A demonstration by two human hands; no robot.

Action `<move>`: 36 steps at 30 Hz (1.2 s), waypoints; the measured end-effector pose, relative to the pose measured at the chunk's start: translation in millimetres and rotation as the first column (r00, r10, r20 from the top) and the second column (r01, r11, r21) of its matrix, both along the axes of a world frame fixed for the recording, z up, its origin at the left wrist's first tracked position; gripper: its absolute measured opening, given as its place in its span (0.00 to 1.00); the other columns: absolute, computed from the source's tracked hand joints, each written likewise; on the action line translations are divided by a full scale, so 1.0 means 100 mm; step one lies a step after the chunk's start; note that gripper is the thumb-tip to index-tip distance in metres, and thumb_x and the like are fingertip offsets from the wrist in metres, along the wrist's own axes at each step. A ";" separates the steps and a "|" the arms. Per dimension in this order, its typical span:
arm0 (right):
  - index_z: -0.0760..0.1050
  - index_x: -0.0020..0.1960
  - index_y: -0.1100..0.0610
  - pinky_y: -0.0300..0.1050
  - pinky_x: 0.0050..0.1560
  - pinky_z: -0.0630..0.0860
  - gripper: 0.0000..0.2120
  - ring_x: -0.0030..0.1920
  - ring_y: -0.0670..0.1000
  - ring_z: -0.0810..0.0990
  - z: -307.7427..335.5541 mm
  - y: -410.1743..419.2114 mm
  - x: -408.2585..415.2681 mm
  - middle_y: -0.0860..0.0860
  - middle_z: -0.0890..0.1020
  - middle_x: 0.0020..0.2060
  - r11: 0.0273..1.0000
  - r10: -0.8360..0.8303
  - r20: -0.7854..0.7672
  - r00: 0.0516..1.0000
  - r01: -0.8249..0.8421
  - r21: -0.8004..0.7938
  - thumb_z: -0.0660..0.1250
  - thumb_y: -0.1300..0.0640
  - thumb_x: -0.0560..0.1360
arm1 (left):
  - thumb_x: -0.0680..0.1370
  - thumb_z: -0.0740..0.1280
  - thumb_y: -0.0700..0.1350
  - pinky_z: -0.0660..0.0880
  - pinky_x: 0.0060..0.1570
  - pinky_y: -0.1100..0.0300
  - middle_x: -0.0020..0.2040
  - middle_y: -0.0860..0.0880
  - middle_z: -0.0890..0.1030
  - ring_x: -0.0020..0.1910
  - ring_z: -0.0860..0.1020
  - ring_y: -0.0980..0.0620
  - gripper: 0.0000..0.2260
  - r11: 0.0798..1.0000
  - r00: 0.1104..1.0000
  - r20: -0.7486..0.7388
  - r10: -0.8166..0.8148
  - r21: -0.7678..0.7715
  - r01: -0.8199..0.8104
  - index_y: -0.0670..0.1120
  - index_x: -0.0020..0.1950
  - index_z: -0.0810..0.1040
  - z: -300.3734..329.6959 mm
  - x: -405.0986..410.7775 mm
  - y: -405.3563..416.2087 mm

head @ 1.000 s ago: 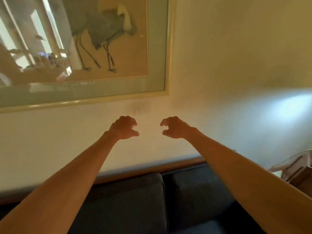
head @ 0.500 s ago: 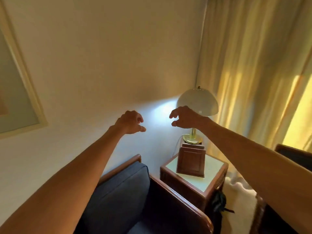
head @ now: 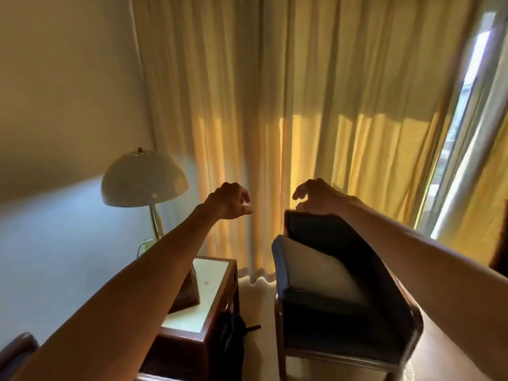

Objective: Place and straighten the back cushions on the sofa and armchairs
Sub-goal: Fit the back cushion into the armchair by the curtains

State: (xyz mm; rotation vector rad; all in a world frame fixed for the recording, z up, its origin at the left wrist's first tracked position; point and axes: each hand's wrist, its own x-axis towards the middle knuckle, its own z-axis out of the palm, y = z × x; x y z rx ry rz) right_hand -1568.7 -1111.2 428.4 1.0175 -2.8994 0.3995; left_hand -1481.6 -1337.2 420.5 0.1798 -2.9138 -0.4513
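Observation:
A wooden-framed armchair (head: 349,350) with dark blue upholstery stands at the lower right, in front of the curtain. Its dark back (head: 343,243) slopes up to a top corner just under my right hand. A cushion (head: 316,270) with a pale face and dark blue edge lies tilted in the chair against that back. My right hand (head: 316,196) hovers at the top of the chair back with fingers loosely curled, holding nothing; I cannot tell whether it touches. My left hand (head: 229,200) is raised beside it, to the left of the chair, also curled and empty.
A wooden side table (head: 209,292) with a pale top stands left of the armchair and carries a dome-shaded lamp (head: 144,182). A dark bag (head: 231,342) lies on the floor between table and chair. Yellow curtains (head: 302,105) hang behind. A sofa arm (head: 16,350) shows bottom left.
My view has swung right, from the framed picture and sofa, past the lamp, to the armchair by the curtain. Both hands keep the same raised, curled pose.

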 end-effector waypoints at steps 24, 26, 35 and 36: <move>0.78 0.62 0.56 0.41 0.58 0.73 0.16 0.58 0.51 0.78 -3.66 0.93 -3.21 0.53 0.81 0.58 0.914 -0.290 0.735 0.613 0.404 0.024 0.71 0.54 0.76 | 0.74 0.71 0.57 0.75 0.59 0.47 0.63 0.49 0.79 0.62 0.77 0.48 0.24 0.951 0.912 0.406 0.061 0.255 -0.177 0.49 0.66 0.75 -3.40 -3.66 0.82; 0.76 0.64 0.57 0.45 0.59 0.75 0.18 0.59 0.52 0.78 -4.05 0.91 -3.31 0.54 0.80 0.59 0.869 -0.298 0.834 0.465 0.494 0.035 0.70 0.51 0.76 | 0.74 0.71 0.58 0.73 0.62 0.46 0.67 0.46 0.75 0.65 0.74 0.45 0.28 0.929 0.872 0.474 0.120 0.256 -0.267 0.48 0.70 0.70 -3.70 -3.76 0.86; 0.63 0.73 0.56 0.59 0.53 0.80 0.47 0.61 0.59 0.76 -5.36 0.65 -3.29 0.58 0.73 0.62 0.397 -0.074 0.906 -0.418 0.821 0.411 0.74 0.32 0.64 | 0.71 0.74 0.59 0.72 0.62 0.40 0.76 0.43 0.61 0.70 0.67 0.39 0.42 0.803 0.756 0.573 0.315 0.264 -0.535 0.56 0.77 0.51 -4.73 -3.84 0.89; 0.63 0.73 0.55 0.59 0.53 0.80 0.47 0.60 0.59 0.76 -5.41 0.60 -3.28 0.58 0.73 0.62 0.364 -0.004 0.899 -0.438 0.837 0.409 0.74 0.32 0.63 | 0.71 0.74 0.59 0.72 0.60 0.40 0.76 0.43 0.61 0.70 0.68 0.40 0.43 0.799 0.769 0.545 0.334 0.269 -0.538 0.57 0.77 0.50 -4.78 -3.83 0.89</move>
